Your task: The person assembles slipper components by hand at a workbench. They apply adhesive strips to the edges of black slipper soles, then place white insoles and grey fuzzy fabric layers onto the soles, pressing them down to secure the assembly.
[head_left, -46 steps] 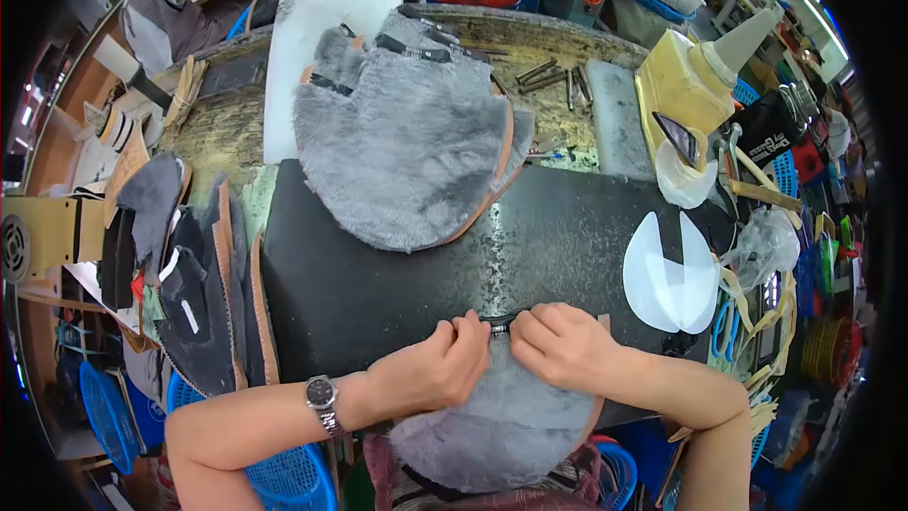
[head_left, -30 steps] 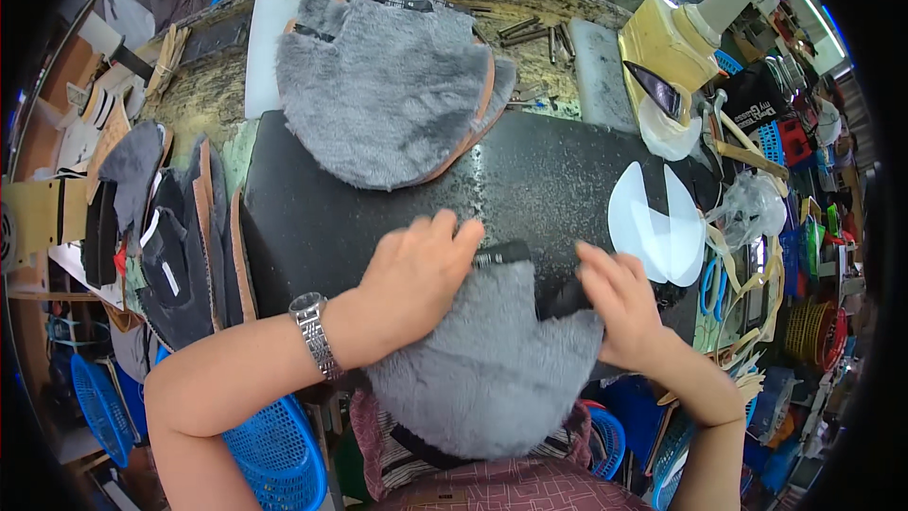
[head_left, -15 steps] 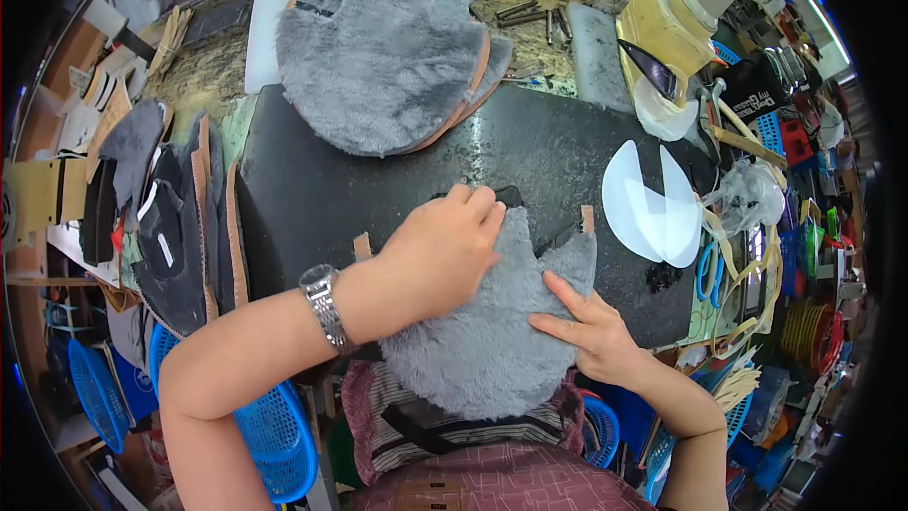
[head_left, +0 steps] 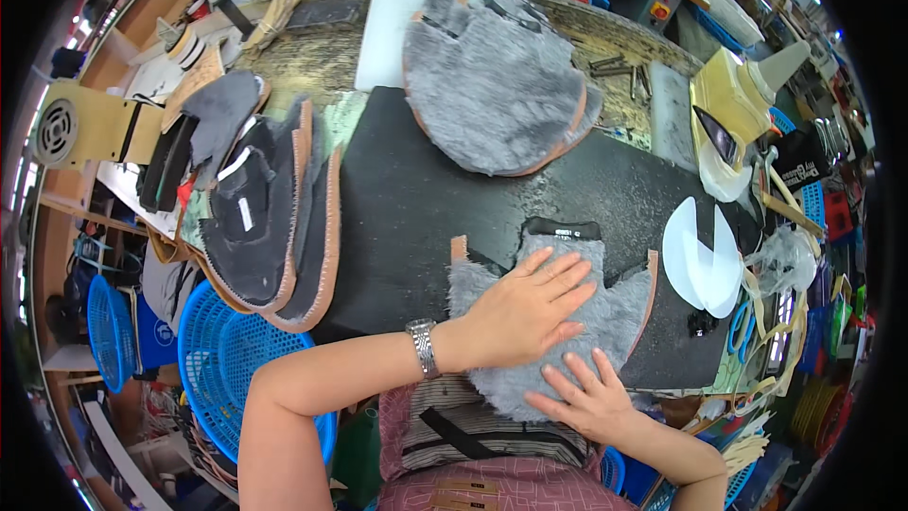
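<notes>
A grey plush shoe upper piece (head_left: 615, 317) lies pile up at the front edge of the black work mat. Its black label tab (head_left: 563, 228) points away from me, and a small tan leather tab (head_left: 460, 249) sticks up at its left corner. My left hand (head_left: 518, 310), with a metal watch on the wrist, rests flat on the middle of the plush, fingers spread. Lower down and to the right, my right hand (head_left: 594, 402) lies on the same piece with its fingers apart. Neither hand grips anything.
A pile of similar plush pieces (head_left: 497, 85) sits at the far side of the mat (head_left: 378, 199). Stitched dark uppers (head_left: 251, 227) stand at left above a blue basket (head_left: 203, 350). White templates (head_left: 702, 260), blue scissors (head_left: 742, 326) and a yellowish glue container (head_left: 728, 85) are at right.
My left hand has let go near the top tab, opened and flattened onto the plush. My right hand has moved lower on the piece. The view has shifted left.
</notes>
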{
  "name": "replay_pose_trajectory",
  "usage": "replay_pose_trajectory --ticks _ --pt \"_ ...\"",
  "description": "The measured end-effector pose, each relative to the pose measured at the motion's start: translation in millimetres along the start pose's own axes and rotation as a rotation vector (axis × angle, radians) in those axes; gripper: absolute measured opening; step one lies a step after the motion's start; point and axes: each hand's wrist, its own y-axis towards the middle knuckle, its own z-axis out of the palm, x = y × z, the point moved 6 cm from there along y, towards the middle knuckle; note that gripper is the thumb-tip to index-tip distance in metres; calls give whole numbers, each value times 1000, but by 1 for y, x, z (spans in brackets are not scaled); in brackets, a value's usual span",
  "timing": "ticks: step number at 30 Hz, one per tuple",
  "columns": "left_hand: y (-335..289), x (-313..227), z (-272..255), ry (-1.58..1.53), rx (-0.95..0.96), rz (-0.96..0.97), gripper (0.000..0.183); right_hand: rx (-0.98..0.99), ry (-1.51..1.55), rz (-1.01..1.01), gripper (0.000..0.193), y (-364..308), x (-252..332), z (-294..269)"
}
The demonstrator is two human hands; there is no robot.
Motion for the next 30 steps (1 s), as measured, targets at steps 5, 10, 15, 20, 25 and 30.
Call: replay_pose_trajectory --ticks 5,10,15,20,25,30 --pt "-43 36 -115 136 -460 -100 36 -196 219 133 30 13 -32 -68" --pt "-215 193 -278 554 -787 -977 42 -577 128 379 38 72 -95 -129" --pt "-249 234 -269 -198 -604 -1377 43 -629 -102 -22 41 194 -159 -64" --pt "-255 193 -297 516 -672 -1087 33 -318 4 92 54 181 -164 -24" --pt "-164 57 -291 232 -837 -697 19 -150 -22 158 62 162 -161 -11" --pt "-65 -37 -237 -24 -724 -465 23 -141 -1 183 63 160 -166 -11"
